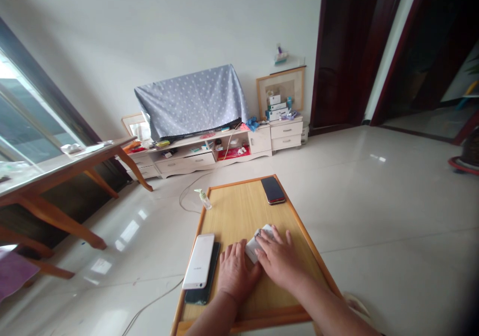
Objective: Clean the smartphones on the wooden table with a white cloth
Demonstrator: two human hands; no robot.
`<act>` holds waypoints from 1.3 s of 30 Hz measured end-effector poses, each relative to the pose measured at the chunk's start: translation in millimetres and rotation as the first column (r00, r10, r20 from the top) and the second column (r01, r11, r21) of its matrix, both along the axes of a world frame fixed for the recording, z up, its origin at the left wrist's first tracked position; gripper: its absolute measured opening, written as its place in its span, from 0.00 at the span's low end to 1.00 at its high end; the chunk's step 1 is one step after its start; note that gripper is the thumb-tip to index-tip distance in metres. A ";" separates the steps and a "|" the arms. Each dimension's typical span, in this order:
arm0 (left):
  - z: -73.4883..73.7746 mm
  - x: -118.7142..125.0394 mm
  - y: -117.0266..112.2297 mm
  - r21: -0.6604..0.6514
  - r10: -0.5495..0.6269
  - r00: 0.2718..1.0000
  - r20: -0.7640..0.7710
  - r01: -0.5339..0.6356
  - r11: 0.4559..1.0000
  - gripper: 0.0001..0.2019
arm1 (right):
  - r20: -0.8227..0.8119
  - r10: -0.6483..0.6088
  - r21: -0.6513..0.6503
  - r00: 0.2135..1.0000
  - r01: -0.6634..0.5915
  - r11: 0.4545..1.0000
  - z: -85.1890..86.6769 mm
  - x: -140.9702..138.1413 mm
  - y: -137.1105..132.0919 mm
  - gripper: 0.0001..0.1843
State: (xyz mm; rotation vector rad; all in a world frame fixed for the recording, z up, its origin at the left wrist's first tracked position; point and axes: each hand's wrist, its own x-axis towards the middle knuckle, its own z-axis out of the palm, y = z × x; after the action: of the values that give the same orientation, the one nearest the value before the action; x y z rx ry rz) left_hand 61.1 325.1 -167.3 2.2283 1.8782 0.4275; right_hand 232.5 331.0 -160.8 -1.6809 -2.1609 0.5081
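Your right hand (279, 258) spreads over a flat white slab (253, 250) on the grained wooden tabletop (235, 206); your left hand (236, 271) is at its edge.
Whether either hand clamps it, I cannot tell. Leftward, a rounded white phone (199, 261) overlaps a dark phone (195, 296); farther, a translucent pump bottle (205, 201).

Spotted cloth (194, 101) above a low white cabinet (260, 144)

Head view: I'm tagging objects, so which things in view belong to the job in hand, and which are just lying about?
In the job:
- flat white object
- right hand, on it
- left hand, beside it

Apparently just lying about:
- white phone
- dark slab beneath it
- dark-screened phone
- pump bottle
- spotted cloth
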 end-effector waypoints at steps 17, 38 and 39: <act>-3.5 -1.8 0.9 0.005 -0.006 1.000 0.015 0.006 1.000 0.25 | -0.049 0.146 0.029 0.988 -0.145 0.989 -2.1 -10.7 -7.0 0.25; -3.8 -0.8 0.4 0.026 -0.008 1.000 0.017 0.008 1.000 0.27 | 0.038 -0.045 0.005 0.998 0.045 0.999 -4.4 -1.2 5.3 0.26; -3.2 -0.7 0.4 0.023 -0.008 1.000 0.012 0.008 1.000 0.28 | 0.059 -0.095 -0.004 0.994 0.095 0.995 -4.8 2.3 8.8 0.26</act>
State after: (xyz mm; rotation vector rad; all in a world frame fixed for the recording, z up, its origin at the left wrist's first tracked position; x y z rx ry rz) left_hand 60.4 325.5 -170.5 2.2423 1.8674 0.4626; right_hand 234.8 339.7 -165.6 -1.8138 -2.1094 0.4449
